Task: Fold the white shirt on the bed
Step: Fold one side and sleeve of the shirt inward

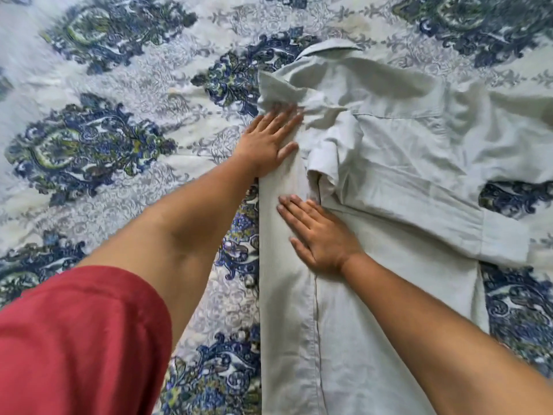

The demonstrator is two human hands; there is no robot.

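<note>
Bedspread (89,145), blue paisley print, is lying under the white shirt (404,163) and showing on both sides of it. The shirt is lying flat. Its left edge is running as a straight folded line down to the near end. Its collar (326,49) is sitting at the far end. One long sleeve is lying across the shirt's body w/ its cuff (505,241) reaching the shirt's right side. A shorter bunched piece of fabric is sitting just inside the left edge, below the collar.

Red sleeve (74,339) is covering the person's L upper arm, well apart from the shirt on its left. Both forearms are bare and stretching out toward the shirt's left part.

L hand (266,142) is lying palm down on the shirt's left edge near the shoulder. Its fingers are straight and close together, pointing at the collar, w/ the thumb out to the side. R hand (320,238) is pressing flat on the shirt's front, nearer than the L hand. Its fingers are straight and slightly spread, angling toward the left edge. The hands are apart from each other. Neither is gripping anything.
</note>
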